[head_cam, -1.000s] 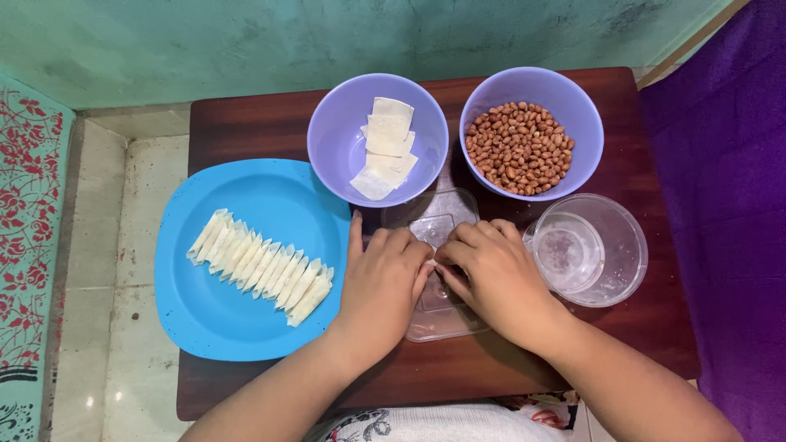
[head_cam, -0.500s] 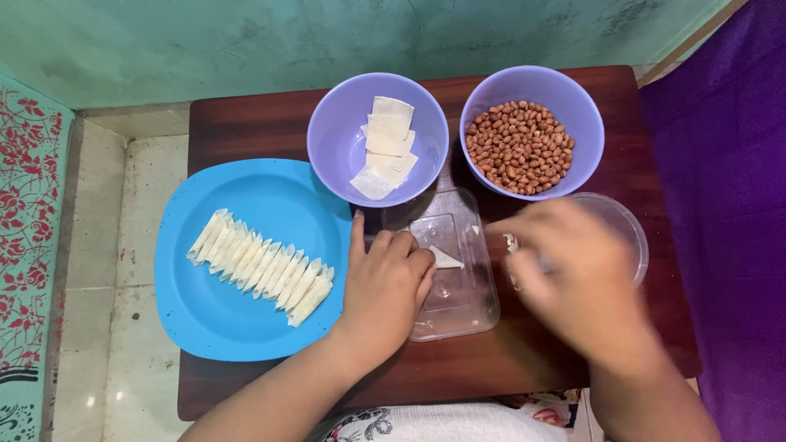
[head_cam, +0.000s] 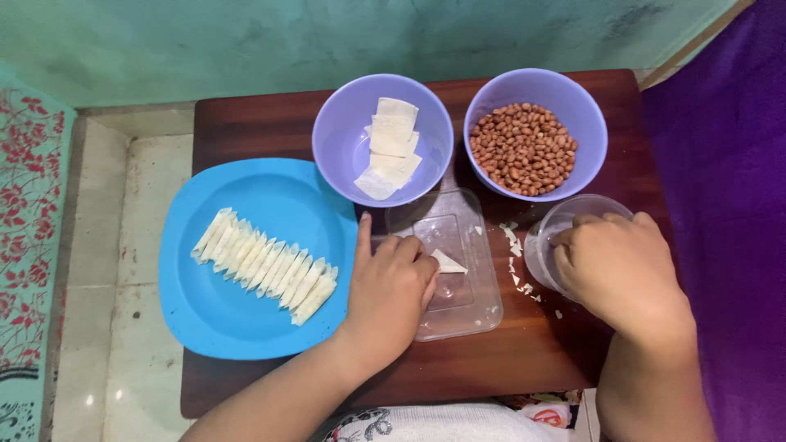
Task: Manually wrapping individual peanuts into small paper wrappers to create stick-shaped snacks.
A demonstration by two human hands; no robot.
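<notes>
My left hand (head_cam: 389, 286) rests flat on a clear plastic lid (head_cam: 463, 307) and presses down a small white pastry wrapper (head_cam: 448, 262) whose triangular tip shows beside the fingers. My right hand (head_cam: 618, 266) is over a small clear bowl (head_cam: 565, 221) at the right, fingertips dipped inside it; what it touches is hidden. A purple bowl (head_cam: 344, 139) of square white wrappers and a purple bowl (head_cam: 585, 110) of peanuts stand at the back. A blue plate (head_cam: 237, 319) on the left carries a row of several folded white rolls (head_cam: 262, 262).
Everything stands on a small dark wooden table (head_cam: 262, 123). White crumbs (head_cam: 514, 241) lie between the lid and the clear bowl. A purple cloth (head_cam: 729, 164) lies to the right, tiled floor and a patterned mat (head_cam: 29, 245) to the left.
My right hand left the wrapper on the lid and moved right to the clear bowl. The left hand stayed on the lid.
</notes>
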